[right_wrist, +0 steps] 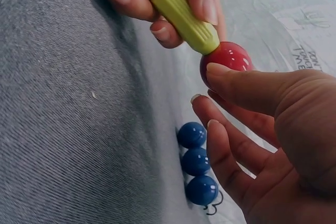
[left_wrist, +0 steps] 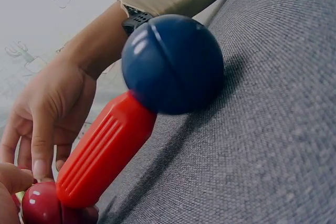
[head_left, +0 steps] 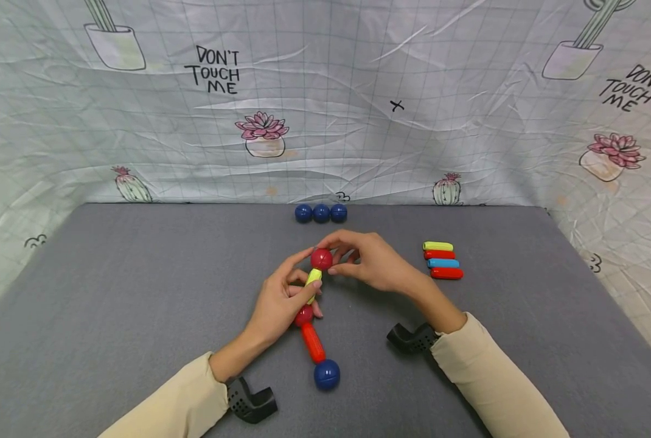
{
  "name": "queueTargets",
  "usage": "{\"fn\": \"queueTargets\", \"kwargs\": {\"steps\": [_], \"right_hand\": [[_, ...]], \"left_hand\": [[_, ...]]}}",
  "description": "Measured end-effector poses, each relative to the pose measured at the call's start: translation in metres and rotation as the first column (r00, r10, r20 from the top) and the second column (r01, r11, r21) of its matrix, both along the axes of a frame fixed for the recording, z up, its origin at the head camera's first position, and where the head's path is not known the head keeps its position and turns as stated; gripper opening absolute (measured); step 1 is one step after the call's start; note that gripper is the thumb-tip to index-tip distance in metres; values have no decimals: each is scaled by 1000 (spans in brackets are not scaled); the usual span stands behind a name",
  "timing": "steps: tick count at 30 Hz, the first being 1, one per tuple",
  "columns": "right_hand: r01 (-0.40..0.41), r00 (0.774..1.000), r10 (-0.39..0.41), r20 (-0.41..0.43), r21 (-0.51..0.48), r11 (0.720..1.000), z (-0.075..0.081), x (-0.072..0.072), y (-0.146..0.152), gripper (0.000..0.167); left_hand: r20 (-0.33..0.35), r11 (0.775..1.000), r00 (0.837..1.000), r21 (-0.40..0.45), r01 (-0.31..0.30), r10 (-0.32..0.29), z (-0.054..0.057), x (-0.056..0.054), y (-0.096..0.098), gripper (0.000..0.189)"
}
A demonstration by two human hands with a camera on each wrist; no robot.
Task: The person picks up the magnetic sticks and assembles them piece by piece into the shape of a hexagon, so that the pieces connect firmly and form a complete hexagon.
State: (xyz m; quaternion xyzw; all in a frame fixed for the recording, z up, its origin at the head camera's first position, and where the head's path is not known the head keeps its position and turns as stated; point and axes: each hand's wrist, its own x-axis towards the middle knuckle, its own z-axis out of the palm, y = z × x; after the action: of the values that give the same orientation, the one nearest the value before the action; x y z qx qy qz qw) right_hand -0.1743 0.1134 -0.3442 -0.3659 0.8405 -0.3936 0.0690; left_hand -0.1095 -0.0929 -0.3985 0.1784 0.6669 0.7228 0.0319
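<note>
My left hand (head_left: pixel 277 299) grips a yellow-green ribbed rod (right_wrist: pixel 184 17) between thumb and fingers. One red ball (head_left: pixel 321 259) sits on the rod's far end, and my right hand (head_left: pixel 373 260) pinches that ball between thumb and finger. At the rod's near end is a second red ball (left_wrist: pixel 43 203), partly covered by the left hand. From it a red ribbed rod (left_wrist: pixel 105 148) runs to a blue ball (head_left: pixel 327 375) at the end nearest me. All these pieces are joined in one bent chain.
A row of three blue balls (head_left: pixel 321 213) lies at the table's back edge. To the right, several loose rods (head_left: pixel 443 263) in yellow, red and blue lie side by side on the grey table (head_left: pixel 139 292). A printed cloth (head_left: pixel 336 73) hangs behind.
</note>
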Motion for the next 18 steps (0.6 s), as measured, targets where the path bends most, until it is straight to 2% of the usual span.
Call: {"fn": "queueTargets", "kwargs": {"steps": [5,8,11,13,15,18], "right_hand": [[-13,1000,13,-2,-25,1000,-2,-1,-1,40],[9,1000,-8,4,-48,999,-4,-3,0,45],[79,997,-80,-3,-62,995,-8,-6,2,49],[133,991,-135,-21,-74,988,-10,-8,3,50],[185,981,-189,-38,-85,979,-11,-10,5,49],[257,963,-264,-58,-107,960,-14,-13,9,45]], "left_hand": [[27,1000,1000,-2,-15,15,1,1,0,51],[43,1000,999,-6,-31,31,1,0,1,50],[55,999,998,-5,-33,34,2,1,2,51],[53,999,998,-13,-30,31,10,4,2,50],[51,999,998,-23,-31,32,18,7,3,50],[44,998,998,-46,-42,44,18,9,4,50]]}}
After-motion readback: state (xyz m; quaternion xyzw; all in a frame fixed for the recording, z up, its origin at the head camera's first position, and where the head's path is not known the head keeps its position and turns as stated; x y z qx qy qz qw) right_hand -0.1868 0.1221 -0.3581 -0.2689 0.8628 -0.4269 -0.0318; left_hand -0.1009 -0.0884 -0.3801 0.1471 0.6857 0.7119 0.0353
